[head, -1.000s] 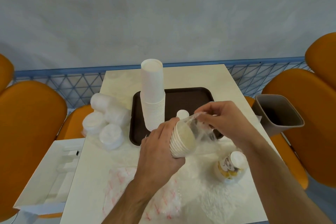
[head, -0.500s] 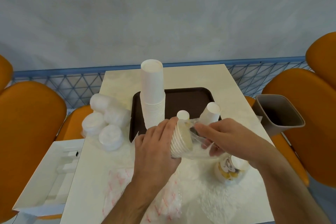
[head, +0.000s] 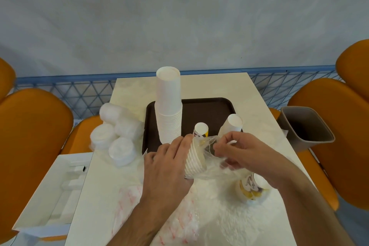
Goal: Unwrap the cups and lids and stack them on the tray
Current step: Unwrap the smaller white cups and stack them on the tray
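The left hand (head: 169, 168) is gripping a short stack of nested cups (head: 194, 161) lying on its side, fingers curled round it, just off the near edge of the brown tray (head: 219, 109). The right hand (head: 246, 153) is pinching the clear wrap (head: 209, 147) bunched at the stack's open mouth. On the tray, a tall white cup stack (head: 168, 106) is standing at the left edge and two smaller upturned stacks near the near edge, leaving the far right corner bare. Wrapped lids (head: 116, 134) are lying at the table's left edge.
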{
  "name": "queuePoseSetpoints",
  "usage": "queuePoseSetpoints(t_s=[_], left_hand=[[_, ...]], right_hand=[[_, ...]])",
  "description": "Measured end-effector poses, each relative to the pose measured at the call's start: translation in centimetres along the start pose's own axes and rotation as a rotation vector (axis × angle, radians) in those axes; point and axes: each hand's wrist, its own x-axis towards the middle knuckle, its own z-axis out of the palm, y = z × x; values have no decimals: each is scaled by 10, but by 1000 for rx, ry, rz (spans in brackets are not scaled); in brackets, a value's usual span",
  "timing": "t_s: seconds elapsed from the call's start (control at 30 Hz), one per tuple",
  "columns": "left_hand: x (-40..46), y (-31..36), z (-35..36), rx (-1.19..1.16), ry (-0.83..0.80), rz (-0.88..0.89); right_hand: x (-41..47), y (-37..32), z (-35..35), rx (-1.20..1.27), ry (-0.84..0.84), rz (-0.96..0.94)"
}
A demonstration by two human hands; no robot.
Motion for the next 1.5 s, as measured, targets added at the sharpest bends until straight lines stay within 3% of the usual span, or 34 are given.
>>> queuePoseSetpoints(t_s=[0.1, 0.33, 0.47, 0.57, 0.67, 0.77, 0.87, 1.0, 1.1, 1.3, 1.5], left_hand=[[1, -1, 0, 25, -18, -24], [1, -5, -1, 19, -125, -113], [0, -6, 0, -12, -138, -136], [0, -4, -2, -15, -108, -118], [1, 0, -1, -22, -68, -111], [2, 2, 0, -38, -71, -136], [4, 4, -3, -51, -161, -156], [4, 3, -6, -99, -158, -193], [2, 1, -9, -114, -211, -231], [2, 2, -12, -120, -283, -171], [1, -1, -14, -273, -286, -234]], right_hand=[[-2, 5, 1, -85, -114, 37], [-8, 9, -3, 377, 180, -387], [-8, 9, -14, 441, 135, -293], [0, 12, -23, 116, 81, -231], [5, 5, -26, -213, -75, -295], [11, -1, -21, -394, -227, -389], [20, 1, -11, -361, -202, -485], [20, 2, -7, -277, -146, -582], [19, 4, -9, -273, -206, -589], [33, 6, 3, -183, -120, -611], [29, 3, -8, -235, -197, -426]])
